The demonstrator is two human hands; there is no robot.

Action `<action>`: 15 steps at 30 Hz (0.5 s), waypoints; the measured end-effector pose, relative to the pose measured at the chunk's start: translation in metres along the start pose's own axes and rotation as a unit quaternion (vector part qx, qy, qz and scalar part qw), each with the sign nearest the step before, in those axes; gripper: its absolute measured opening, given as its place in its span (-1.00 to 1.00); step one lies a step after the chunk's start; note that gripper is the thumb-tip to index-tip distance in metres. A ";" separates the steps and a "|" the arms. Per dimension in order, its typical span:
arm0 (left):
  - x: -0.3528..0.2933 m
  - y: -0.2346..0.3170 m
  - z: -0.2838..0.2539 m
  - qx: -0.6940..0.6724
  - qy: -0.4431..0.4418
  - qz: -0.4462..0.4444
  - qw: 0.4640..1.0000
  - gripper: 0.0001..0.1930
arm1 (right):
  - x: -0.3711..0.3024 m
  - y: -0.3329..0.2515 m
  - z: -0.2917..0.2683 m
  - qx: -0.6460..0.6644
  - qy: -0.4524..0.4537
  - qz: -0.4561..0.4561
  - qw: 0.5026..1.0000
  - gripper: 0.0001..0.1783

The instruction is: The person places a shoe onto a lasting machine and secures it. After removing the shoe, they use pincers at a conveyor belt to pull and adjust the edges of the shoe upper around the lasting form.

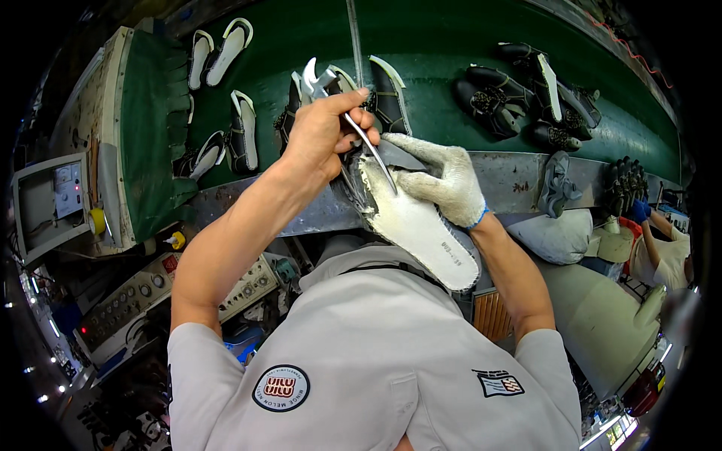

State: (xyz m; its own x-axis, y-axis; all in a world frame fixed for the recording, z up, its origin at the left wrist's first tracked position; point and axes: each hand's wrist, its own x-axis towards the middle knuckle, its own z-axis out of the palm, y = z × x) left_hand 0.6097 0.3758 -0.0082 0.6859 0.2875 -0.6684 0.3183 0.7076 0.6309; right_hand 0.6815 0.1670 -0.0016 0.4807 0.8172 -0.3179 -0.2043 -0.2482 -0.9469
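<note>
The left hand (320, 135), bare, is clamped on metal pincers (353, 120), their handles sticking up past the knuckles and their tip on the toe edge of a shoe (410, 218). The shoe lies sole-up between both hands, white insole showing, its heel toward the person's chest. The right hand (444, 180), in a white glove, grips the toe from the far side. This looks like pulling the upper over the insole edge; the next pull likely calls for a firm bite and a steady glove. Beyond the hands, more shoes (241, 139) lie on a green belt (436, 30).
</note>
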 end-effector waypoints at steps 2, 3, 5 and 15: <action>0.002 0.003 0.000 -0.013 -0.001 -0.006 1.000 -0.66 | 0.001 0.006 -0.001 0.008 0.008 0.003 1.000 -0.33; 0.001 0.003 0.000 -0.021 0.004 -0.009 1.000 -0.66 | 0.001 0.009 -0.001 0.013 0.012 0.004 1.000 -0.33; -0.001 0.002 -0.001 -0.004 -0.011 0.008 1.000 -0.66 | 0.002 0.011 -0.003 0.007 0.002 -0.003 1.000 -0.33; 0.000 0.010 -0.005 0.029 -0.021 0.027 0.999 -0.63 | 0.003 0.001 -0.007 -0.013 -0.020 -0.004 1.000 -0.35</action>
State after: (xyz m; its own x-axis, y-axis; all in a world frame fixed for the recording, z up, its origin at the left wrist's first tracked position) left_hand 0.6096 0.3864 -0.0037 0.7299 0.2948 -0.6167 0.3173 0.6531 0.6876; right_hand 0.6881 0.1655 -0.0037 0.4477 0.8392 -0.3088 -0.1775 -0.2551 -0.9505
